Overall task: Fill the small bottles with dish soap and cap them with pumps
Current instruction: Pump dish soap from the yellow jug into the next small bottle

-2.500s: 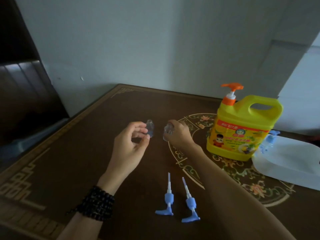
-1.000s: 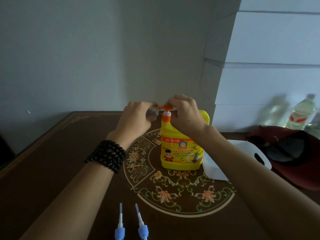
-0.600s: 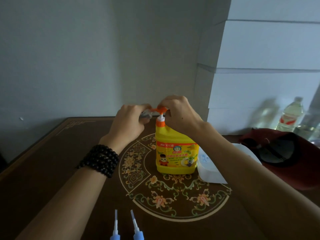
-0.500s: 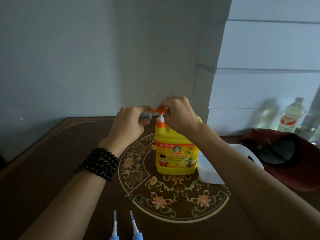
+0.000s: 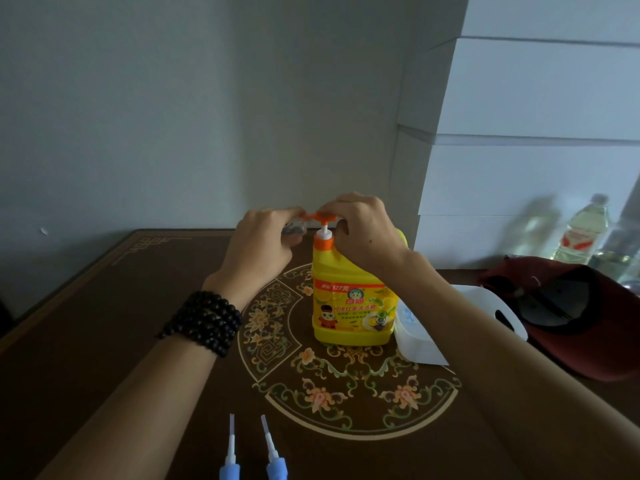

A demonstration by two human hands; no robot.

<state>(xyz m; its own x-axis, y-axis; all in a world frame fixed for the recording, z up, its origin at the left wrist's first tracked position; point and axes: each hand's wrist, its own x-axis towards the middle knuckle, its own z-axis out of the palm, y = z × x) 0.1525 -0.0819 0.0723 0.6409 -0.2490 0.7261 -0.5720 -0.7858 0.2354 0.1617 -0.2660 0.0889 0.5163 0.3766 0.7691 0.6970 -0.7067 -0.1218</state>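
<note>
Dark table (image 5: 104, 341); left hand (image 5: 259, 247) grips half-hidden small bottle (image 5: 294, 228); right hand (image 5: 363, 233) fingers curl over orange pump (image 5: 323, 218).

Glossy yellow plastic jug (image 5: 349, 306) on a polished, inlaid wooden table (image 5: 104, 341).
</note>
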